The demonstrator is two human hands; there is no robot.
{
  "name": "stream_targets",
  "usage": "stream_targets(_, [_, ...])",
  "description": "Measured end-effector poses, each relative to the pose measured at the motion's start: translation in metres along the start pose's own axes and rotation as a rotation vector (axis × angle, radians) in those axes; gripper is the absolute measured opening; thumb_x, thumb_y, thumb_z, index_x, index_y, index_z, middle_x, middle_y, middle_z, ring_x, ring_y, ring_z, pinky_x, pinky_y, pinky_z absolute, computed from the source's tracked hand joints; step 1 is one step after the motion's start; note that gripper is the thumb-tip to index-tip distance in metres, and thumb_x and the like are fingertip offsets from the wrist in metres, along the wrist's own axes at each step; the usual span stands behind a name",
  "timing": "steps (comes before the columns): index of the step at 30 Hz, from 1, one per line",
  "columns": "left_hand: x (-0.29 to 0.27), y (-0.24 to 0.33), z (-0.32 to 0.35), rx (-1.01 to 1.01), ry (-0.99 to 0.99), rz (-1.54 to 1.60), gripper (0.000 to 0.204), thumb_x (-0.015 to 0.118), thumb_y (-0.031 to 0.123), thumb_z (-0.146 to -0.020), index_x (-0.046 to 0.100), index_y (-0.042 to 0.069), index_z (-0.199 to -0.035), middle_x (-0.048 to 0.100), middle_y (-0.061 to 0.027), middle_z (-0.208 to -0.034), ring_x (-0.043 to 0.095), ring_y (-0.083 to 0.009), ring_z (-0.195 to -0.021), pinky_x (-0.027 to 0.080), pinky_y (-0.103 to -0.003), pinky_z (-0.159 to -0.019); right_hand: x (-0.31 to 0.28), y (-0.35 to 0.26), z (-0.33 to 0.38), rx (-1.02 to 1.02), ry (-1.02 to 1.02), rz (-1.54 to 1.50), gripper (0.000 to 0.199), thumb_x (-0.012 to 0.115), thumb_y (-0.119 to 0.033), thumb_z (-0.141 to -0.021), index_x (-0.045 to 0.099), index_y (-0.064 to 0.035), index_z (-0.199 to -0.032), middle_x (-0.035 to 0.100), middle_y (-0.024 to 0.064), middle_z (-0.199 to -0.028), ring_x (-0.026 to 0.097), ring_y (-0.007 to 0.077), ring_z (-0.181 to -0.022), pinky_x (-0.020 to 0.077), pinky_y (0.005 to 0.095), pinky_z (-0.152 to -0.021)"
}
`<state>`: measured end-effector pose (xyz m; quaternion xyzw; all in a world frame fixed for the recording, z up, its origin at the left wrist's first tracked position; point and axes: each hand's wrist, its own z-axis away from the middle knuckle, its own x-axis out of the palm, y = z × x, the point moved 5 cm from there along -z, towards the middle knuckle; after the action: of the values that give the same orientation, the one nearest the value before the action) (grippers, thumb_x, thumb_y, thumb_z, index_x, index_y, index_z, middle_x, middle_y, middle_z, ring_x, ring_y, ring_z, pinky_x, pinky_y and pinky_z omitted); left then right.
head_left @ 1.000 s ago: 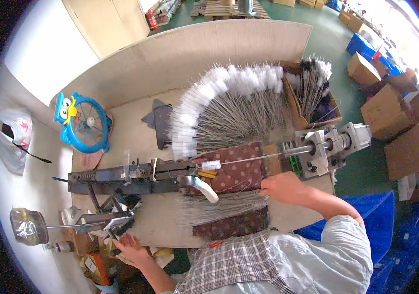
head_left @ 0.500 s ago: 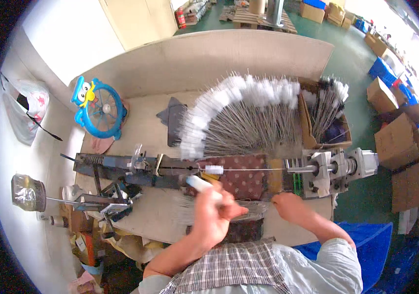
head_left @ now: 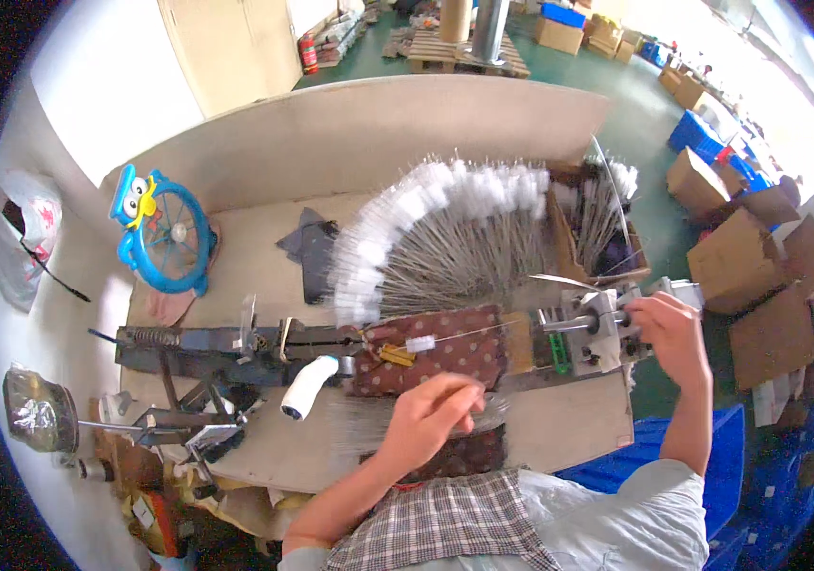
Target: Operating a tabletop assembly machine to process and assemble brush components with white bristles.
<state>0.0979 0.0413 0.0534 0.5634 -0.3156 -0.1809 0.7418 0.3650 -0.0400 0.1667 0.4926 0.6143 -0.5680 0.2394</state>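
Two hands at work over our bench: our left hand (head_left: 431, 414) sits at 6 o'clock, fingers curled and pinched on thin metal wires (head_left: 369, 428) that lie in a loose flat bunch on the table (head_left: 569, 433) just below the dark metal machine (head_left: 226, 343). Our right hand (head_left: 669, 328) is at 3 o'clock, fingers closed around the knob end of the grey motor unit (head_left: 588, 328), touching it. Between the two hands one single wire with a small white tip (head_left: 421, 344) runs along the machine, across the brown dotted cloth (head_left: 455, 347). White handle (head_left: 307, 385) sticks out of the machine at 8 o'clock from our left hand. Big fan of white-tipped wires (head_left: 445, 228) spreads at 12 o'clock on the table, with a cardboard box (head_left: 607, 228) of more wires at 2 o'clock. Blue cartoon fan (head_left: 164, 233) stands at 10 o'clock, dark cloth (head_left: 312, 247) beside it. Plaid shirt (head_left: 445, 523) shows at 6 o'clock, bottom edge.
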Motion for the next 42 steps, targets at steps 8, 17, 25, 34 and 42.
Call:
stream_targets(8, [0.037, -0.039, -0.104, 0.446, 0.103, -1.675, 0.008, 0.059, 0.012, -0.074, 0.056, 0.007, -0.081, 0.058, -0.0082, -0.085, 0.063, -0.0228, -0.074, 0.051, -0.034, -0.059, 0.071, -0.023, -0.022, -0.281, -0.118, -0.118, 0.033, 0.054, 0.006, -0.068, 0.059, -0.0035, -0.099, 0.062, 0.0119, -0.091, 0.061, 0.0292, -0.082, 0.0502, 0.0363, -0.073])
stream_targets(17, [-0.009, 0.015, -0.144, 0.609, 0.412, -1.966, 0.012, 0.057, 0.014, -0.071, 0.058, 0.009, -0.081, 0.053, -0.0044, -0.085, 0.055, -0.0198, -0.084, 0.046, -0.033, -0.066, 0.124, -0.005, -0.043, -0.329, -0.2, -0.138, 0.012, 0.063, -0.018, -0.074, 0.069, -0.0128, -0.083, 0.063, 0.0087, -0.074, 0.059, 0.0291, -0.071, 0.0481, 0.0389, -0.066])
stream_targets(25, [-0.012, 0.002, -0.016, 0.629, 0.329, -1.379, 0.024, 0.064, 0.01, -0.077, 0.061, 0.003, -0.1, 0.06, -0.012, -0.101, 0.059, -0.0283, -0.089, 0.048, -0.036, -0.076, 0.14, -0.082, -0.056, -0.754, -0.168, -0.314, 0.013, 0.06, -0.027, -0.074, 0.065, -0.0153, -0.071, 0.06, -0.0007, -0.068, 0.056, 0.021, -0.072, 0.0477, 0.0329, -0.066])
stream_targets(34, [-0.105, -0.043, 0.044, -0.052, 0.627, -0.167, 0.028, 0.056, 0.026, -0.088, 0.064, 0.0, -0.09, 0.065, -0.0095, -0.083, 0.061, -0.0221, -0.074, 0.05, -0.032, -0.067, 0.226, -0.153, -0.067, -0.742, -0.136, -0.186, 0.007, 0.06, -0.017, -0.063, 0.06, -0.0099, -0.061, 0.059, 0.0034, -0.068, 0.056, 0.025, -0.078, 0.0485, 0.0371, -0.064])
stream_targets(42, [-0.118, -0.047, 0.017, -0.022, 0.731, -0.055, 0.047, 0.058, 0.047, -0.081, 0.064, 0.002, -0.07, 0.06, -0.0069, -0.059, 0.057, -0.0179, -0.055, 0.046, -0.034, -0.055, 0.226, -0.163, -0.071, -0.611, -0.237, -0.188, 0.008, 0.06, -0.016, -0.065, 0.06, -0.0083, -0.063, 0.061, 0.005, -0.071, 0.056, 0.0265, -0.081, 0.0484, 0.0396, -0.067])
